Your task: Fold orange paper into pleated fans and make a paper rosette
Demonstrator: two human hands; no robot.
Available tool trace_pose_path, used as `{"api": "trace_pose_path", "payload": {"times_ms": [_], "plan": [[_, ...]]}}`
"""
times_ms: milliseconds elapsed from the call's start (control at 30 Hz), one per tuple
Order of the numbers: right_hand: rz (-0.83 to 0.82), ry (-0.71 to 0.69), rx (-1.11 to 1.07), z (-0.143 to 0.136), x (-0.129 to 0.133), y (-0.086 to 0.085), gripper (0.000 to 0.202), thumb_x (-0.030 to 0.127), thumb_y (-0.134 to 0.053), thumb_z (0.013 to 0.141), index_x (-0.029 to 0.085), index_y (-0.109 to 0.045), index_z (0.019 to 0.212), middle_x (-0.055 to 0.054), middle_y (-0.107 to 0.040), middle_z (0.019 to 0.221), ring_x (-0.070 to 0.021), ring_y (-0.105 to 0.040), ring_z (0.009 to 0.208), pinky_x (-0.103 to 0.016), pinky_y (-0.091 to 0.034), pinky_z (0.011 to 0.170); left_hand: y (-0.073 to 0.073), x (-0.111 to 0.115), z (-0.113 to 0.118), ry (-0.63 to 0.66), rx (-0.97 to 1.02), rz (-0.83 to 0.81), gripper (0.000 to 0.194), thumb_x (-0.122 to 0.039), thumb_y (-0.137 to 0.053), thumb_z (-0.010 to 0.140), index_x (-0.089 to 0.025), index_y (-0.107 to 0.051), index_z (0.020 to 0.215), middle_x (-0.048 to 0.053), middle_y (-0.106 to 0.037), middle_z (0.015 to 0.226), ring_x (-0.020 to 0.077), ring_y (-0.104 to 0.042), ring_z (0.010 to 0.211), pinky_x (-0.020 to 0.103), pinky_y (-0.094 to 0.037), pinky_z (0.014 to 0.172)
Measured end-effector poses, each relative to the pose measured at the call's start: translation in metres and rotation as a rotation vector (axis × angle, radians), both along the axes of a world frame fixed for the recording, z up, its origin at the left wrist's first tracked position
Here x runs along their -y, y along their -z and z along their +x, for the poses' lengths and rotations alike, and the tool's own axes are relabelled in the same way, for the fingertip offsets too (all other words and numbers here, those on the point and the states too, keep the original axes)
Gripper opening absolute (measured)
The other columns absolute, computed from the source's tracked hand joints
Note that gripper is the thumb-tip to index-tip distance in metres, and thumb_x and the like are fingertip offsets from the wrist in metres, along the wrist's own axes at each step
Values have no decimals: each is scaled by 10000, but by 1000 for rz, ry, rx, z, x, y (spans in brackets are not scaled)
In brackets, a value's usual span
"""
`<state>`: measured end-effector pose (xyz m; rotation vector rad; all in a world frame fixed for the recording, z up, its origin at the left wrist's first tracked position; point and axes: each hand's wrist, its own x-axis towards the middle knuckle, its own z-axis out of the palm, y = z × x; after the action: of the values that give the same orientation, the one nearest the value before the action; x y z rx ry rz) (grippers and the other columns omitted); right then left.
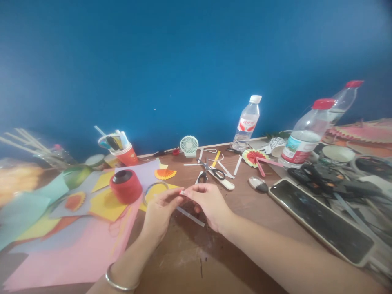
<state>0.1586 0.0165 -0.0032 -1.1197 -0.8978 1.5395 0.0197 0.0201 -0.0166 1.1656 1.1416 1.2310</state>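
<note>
My left hand (pixel 161 210) and my right hand (pixel 210 204) meet over the front middle of the table, fingertips pinched together. Between them shows a small white piece (pixel 183 192) with a bit of red beside it; its kind is mostly hidden by the fingers. A narrow white strip (pixel 191 217) runs just below the hands; I cannot tell whether it joins the held piece. Beyond the hands lie black-handled scissors (pixel 216 172), a white-handled tool (pixel 227 184) and several loose white strips (pixel 226 168). Left of my left hand sits a red round container (pixel 125 188) with a dark top.
Coloured paper sheets (pixel 76 249) spread across the left, with folded orange fans (pixel 165 174) on them. A phone (pixel 321 220), a computer mouse (pixel 258 184) and water bottles (pixel 246 122) stand or lie right. A small fan (pixel 189 145) and a filled cup (pixel 126 155) stand behind.
</note>
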Motion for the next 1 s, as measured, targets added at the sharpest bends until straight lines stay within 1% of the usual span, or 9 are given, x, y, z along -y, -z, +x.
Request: {"api": "trace_pose_path", "payload": {"times_ms": [167,267,333,400,467,667,800,900,1000], "plan": [[-4,-42,-9,0,1,0,174,299,-637,625,133,-651,673,-28,-604,662,-84,-461,519,-177,-340,400,1,1,-1,-156,-206,34,211,-280,-693,614,-168,-694,792,51,-709,786,186,-638,720,264,-497,690],[-29,-64,-18,0,1,-1,163,282,-648,608,138,-661,683,-29,-608,681,-103,-499,577,-175,-384,415,1,1,-2,-213,-279,47,224,-306,-678,627,-173,-701,805,57,-709,794,185,-633,723,262,-492,677],[-34,-64,-3,-1,1,0,174,277,-660,598,136,-668,699,-28,-611,659,-111,-525,578,-189,-418,440,1,2,-2,-227,-280,56,309,-312,-677,630,-172,-681,905,57,-707,777,177,-630,710,262,-487,667],[-37,-55,16,-2,0,3,185,272,-663,597,133,-672,719,-27,-613,632,-120,-548,573,-211,-448,473,0,2,-1,-217,-230,46,410,-311,-682,627,-165,-637,1008,50,-704,740,162,-626,676,257,-479,658],[-28,-51,37,-2,0,5,180,267,-658,605,134,-670,727,-24,-615,620,-124,-561,569,-226,-464,494,-1,3,0,-212,-174,24,447,-310,-690,620,-160,-617,1035,44,-702,718,147,-621,658,248,-472,661],[32,-36,52,1,-3,6,193,235,-665,597,158,-589,756,21,-578,541,-122,-565,501,-224,-466,454,3,3,-1,-244,-175,-6,374,-316,-705,601,-150,-646,931,55,-702,737,148,-623,685,236,-459,657],[61,-52,95,2,-5,7,170,268,-664,600,161,-575,698,13,-579,561,-120,-555,502,-227,-467,445,4,2,-2,-244,-158,-15,350,-317,-704,601,-154,-642,904,48,-702,744,152,-627,689,238,-461,655],[107,-53,193,4,-5,8,207,335,-678,587,163,-601,674,4,-581,577,-121,-539,492,-231,-455,433,1,3,0,-270,-197,2,315,-308,-704,596,-155,-652,867,48,-703,749,158,-631,682,240,-464,649],[162,-53,303,5,-6,8,207,367,-666,598,173,-612,646,9,-576,561,-109,-510,440,-227,-419,409,-6,7,3,-299,-302,62,228,-283,-697,600,-175,-667,799,30,-699,725,157,-630,674,233,-466,642]]}}
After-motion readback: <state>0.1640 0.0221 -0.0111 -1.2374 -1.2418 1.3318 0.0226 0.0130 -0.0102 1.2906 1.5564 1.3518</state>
